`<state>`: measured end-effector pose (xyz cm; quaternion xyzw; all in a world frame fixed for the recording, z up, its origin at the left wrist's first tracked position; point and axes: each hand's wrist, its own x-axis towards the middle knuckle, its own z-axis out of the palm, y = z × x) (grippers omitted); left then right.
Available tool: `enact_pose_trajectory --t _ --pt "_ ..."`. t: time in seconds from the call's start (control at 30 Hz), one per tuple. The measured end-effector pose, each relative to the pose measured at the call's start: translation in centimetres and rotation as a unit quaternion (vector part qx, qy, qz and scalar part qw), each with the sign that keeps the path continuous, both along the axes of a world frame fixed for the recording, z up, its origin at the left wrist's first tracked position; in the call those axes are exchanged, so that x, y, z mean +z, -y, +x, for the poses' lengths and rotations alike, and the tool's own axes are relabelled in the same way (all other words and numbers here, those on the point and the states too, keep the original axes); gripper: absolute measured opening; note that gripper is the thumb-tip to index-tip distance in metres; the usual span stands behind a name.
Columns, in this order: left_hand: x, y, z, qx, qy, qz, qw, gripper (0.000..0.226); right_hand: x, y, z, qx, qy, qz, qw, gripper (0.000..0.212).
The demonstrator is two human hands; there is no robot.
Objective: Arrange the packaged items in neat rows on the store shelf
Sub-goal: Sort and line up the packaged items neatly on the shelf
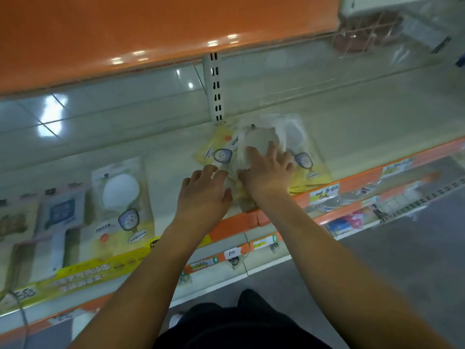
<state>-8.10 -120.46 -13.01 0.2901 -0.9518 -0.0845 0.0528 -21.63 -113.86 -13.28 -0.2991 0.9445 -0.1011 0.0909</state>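
On the store shelf, a loose pile of packaged items is pressed flat by the right hand, fingers straight; the left hand rests open beside it. Slippery film packs may be fanned out or pushed over the shelf's front edge if slid together

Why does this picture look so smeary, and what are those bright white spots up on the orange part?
Head view: the packages under the right hand and left hand smear from motion blur; white spots on the orange shelf look like lamp glare; shelf edges bow from the wide-angle lens; the top right corner is too blurred to read.
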Motion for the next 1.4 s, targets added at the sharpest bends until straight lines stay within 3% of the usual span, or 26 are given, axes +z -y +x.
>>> enact_pose_trajectory --t 0.33,0.77,0.9,1.4 --pt "-0.8 -1.4 -1.0 0.056 -0.014 0.009 0.998 0.045 -0.6 -1.0 -1.7 0.049 -0.030 -0.005 0.998 0.041" --pt "-0.3 -0.7 -0.6 0.057 -0.013 0.020 0.998 0.043 -1.1 -2.7 -2.2 0.034 -0.081 -0.129 0.988 0.036" --pt "0.0 0.3 0.2 0.055 -0.024 0.019 0.998 0.042 -0.5 -2.1 -1.1 0.032 -0.110 -0.163 0.980 0.033" --pt "0.8 6.0 7.5 0.124 -0.024 0.025 0.992 0.044 1.7 6.1 8.2 0.135 -0.058 -0.153 0.977 0.034"
